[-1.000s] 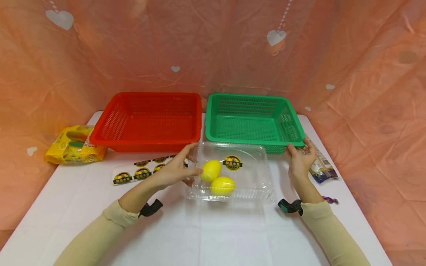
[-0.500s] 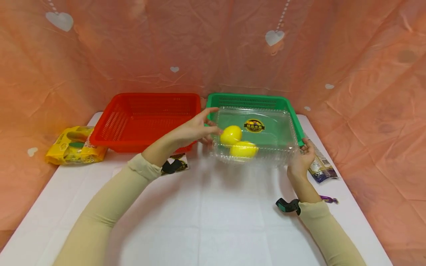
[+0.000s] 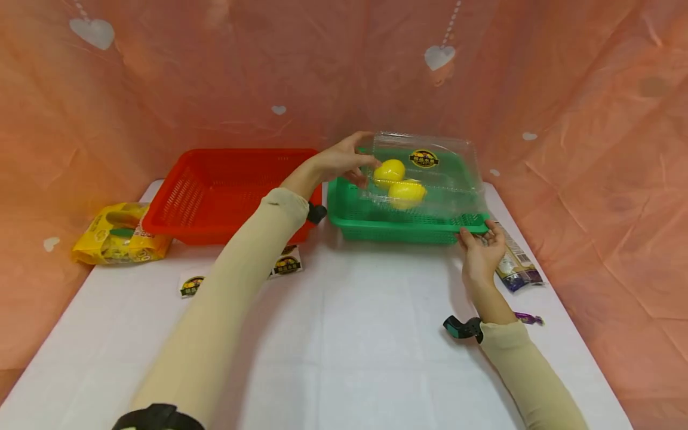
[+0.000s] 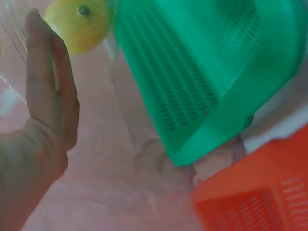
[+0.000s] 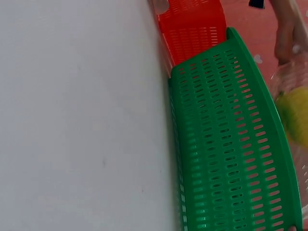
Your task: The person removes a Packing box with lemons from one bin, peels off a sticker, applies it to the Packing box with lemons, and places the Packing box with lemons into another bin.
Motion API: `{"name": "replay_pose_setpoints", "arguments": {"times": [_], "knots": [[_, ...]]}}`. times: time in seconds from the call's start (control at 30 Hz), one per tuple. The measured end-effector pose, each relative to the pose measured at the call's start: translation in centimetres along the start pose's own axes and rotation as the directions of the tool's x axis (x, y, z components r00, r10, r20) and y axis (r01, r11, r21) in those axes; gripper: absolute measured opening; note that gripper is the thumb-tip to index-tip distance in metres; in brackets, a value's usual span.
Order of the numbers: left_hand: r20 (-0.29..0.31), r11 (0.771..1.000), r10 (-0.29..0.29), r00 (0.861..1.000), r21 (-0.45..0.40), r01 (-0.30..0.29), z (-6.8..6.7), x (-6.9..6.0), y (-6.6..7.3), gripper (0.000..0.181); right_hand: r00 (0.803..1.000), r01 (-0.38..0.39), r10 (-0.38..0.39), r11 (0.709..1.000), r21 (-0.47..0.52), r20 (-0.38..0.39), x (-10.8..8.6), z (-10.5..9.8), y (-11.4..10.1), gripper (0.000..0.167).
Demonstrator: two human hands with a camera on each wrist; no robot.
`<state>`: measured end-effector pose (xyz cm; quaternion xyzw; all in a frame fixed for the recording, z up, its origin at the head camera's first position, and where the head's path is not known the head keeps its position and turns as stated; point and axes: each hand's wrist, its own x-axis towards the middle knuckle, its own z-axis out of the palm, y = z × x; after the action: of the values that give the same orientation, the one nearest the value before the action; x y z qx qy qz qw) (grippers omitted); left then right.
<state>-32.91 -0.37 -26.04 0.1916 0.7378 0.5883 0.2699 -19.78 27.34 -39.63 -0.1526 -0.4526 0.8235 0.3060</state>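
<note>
My left hand grips the left side of a clear plastic fruit box, raised over the green basket. Through the plastic show two lemons at its left end and a black-and-gold round label. In the left wrist view, the fingers of that hand lie along the box beside a lemon. My right hand holds the green basket's front right corner, thumb on the rim. The right wrist view shows the basket's slotted side, with almost none of the hand.
A red basket stands left of the green one, partly behind my left forearm. Under that arm lies a label sheet. A yellow bag is at far left; a flat packet and a purple wrapped sweet lie at right.
The left hand has carried the box of lemons up, back and right, from in front of the green basket to above it. The right hand has stayed at the basket's corner.
</note>
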Motion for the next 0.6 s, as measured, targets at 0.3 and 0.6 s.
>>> {"name": "replay_pose_setpoints", "arguments": {"times": [0.3, 0.6], "knots": [[0.009, 0.997, -0.025, 1.0, -0.073, 0.026, 0.2, 4.4, -2.6, 0.082, 1.0, -0.001, 0.001, 0.999, 0.034, -0.01, -0.2, 0.0, 0.1, 0.048], [0.013, 0.993, -0.089, 0.996, -0.075, 0.089, 0.3, 5.4, -3.7, 0.084, 1.0, -0.027, 0.028, 0.998, 0.056, -0.009, -0.8, 0.1, 0.4, 0.049]]}}
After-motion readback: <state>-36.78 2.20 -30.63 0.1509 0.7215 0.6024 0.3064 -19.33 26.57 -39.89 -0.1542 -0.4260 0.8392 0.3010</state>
